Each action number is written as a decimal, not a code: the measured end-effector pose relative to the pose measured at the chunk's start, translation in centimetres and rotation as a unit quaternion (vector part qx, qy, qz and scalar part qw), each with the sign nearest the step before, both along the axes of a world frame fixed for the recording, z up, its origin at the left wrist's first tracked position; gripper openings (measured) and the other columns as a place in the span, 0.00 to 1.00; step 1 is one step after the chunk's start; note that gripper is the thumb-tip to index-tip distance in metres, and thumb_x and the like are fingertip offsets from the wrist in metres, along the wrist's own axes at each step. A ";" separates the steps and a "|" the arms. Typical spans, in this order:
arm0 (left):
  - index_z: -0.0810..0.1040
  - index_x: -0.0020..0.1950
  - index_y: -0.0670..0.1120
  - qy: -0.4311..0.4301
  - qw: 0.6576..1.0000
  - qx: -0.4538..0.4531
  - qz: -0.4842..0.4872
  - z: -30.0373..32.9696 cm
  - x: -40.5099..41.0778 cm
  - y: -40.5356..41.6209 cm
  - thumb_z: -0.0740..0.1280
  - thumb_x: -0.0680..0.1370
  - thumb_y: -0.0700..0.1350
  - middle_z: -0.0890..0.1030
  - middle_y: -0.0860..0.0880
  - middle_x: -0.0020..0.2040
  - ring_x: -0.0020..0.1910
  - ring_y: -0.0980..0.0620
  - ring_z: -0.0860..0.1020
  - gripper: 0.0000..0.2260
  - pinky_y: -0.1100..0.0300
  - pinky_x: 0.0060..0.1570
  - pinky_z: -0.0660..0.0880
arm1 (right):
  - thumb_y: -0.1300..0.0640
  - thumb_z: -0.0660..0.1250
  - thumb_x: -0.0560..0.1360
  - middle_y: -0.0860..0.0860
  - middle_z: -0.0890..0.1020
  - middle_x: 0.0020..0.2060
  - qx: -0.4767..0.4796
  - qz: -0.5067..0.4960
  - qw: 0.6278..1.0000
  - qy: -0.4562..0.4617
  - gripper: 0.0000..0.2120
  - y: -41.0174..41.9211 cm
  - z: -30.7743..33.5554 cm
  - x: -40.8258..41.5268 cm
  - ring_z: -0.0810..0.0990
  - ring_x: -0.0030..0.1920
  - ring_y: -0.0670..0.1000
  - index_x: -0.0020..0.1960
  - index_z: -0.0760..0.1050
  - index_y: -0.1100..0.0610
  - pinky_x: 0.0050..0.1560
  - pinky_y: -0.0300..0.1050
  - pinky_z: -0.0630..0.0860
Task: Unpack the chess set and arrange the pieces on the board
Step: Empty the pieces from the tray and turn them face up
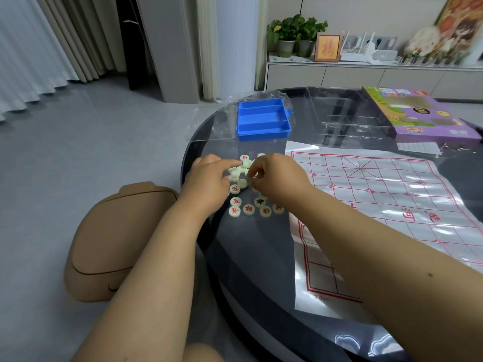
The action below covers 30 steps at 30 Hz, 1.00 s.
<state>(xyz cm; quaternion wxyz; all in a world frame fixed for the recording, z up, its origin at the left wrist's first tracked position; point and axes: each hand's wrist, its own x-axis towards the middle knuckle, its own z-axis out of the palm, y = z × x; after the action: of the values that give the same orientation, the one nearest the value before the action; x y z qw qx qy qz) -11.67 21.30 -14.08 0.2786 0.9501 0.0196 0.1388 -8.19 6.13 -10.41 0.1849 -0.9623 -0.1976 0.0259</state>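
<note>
Several pale round chess pieces (248,209) with red and black characters lie in a loose pile near the left edge of the dark round table (251,257). My left hand (209,178) rests over the pile's left side, its fingers stretched onto the pieces. My right hand (277,173) hovers over the pile's right side, fingers curled and pinching a piece between thumb and fingertips. The plastic board sheet (392,199) with red grid lines lies flat to the right of the pile, with no pieces on it.
An open blue plastic case (262,118) sits on clear wrapping behind the pile. A clear plastic insert (347,113) and the purple game box (418,113) lie at the table's back right. A tan stool (115,241) stands on the floor to the left.
</note>
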 end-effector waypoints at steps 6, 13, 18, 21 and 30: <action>0.80 0.57 0.53 0.003 0.999 -0.030 0.011 0.0 0.4 0.1 0.68 0.76 0.41 0.73 0.52 0.51 0.49 0.53 0.74 0.12 0.63 0.47 0.68 | 0.48 0.69 0.72 0.51 0.78 0.50 -0.057 0.043 0.997 -0.003 0.15 0.9 0.2 0.1 0.78 0.47 0.52 0.58 0.78 0.49 0.51 0.49 0.79; 0.80 0.52 0.50 -0.024 0.999 -0.038 0.030 -0.1 0.2 -0.1 0.67 0.78 0.45 0.74 0.51 0.49 0.43 0.54 0.75 0.05 0.63 0.44 0.70 | 0.51 0.60 0.78 0.51 0.74 0.48 -0.085 0.096 0.985 -0.119 0.13 0.4 -0.7 -0.3 0.71 0.51 0.50 0.58 0.78 0.54 0.48 0.47 0.75; 0.80 0.52 0.47 -0.024 0.997 -0.039 0.067 0.2 -0.1 0.0 0.61 0.81 0.47 0.78 0.50 0.48 0.45 0.53 0.75 0.09 0.61 0.43 0.69 | 0.51 0.60 0.78 0.52 0.76 0.46 -0.029 0.049 0.997 -0.057 0.13 0.4 -0.7 0.0 0.76 0.43 0.51 0.51 0.80 0.56 0.42 0.44 0.75; 0.80 0.51 0.45 -0.012 0.997 -0.001 0.074 0.4 -0.2 0.4 0.60 0.81 0.48 0.80 0.48 0.46 0.44 0.50 0.76 0.11 0.57 0.42 0.71 | 0.51 0.61 0.77 0.52 0.77 0.47 -0.007 0.031 0.999 -0.027 0.11 0.3 -0.7 0.2 0.76 0.44 0.51 0.50 0.79 0.55 0.42 0.43 0.74; 0.81 0.57 0.50 -0.047 0.996 -0.005 0.073 -0.2 -0.2 0.8 0.62 0.79 0.42 0.76 0.50 0.51 0.50 0.51 0.75 0.11 0.61 0.46 0.69 | 0.55 0.63 0.76 0.50 0.75 0.55 -0.014 0.030 0.996 -0.088 0.13 0.2 -0.5 0.3 0.73 0.56 0.52 0.59 0.76 0.50 0.50 0.46 0.74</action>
<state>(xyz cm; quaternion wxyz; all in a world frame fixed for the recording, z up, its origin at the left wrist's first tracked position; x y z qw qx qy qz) -11.82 22.07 -14.32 0.2733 0.9372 0.0766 0.2028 -7.85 6.37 -10.92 0.1527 -0.9571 -0.2411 -0.0503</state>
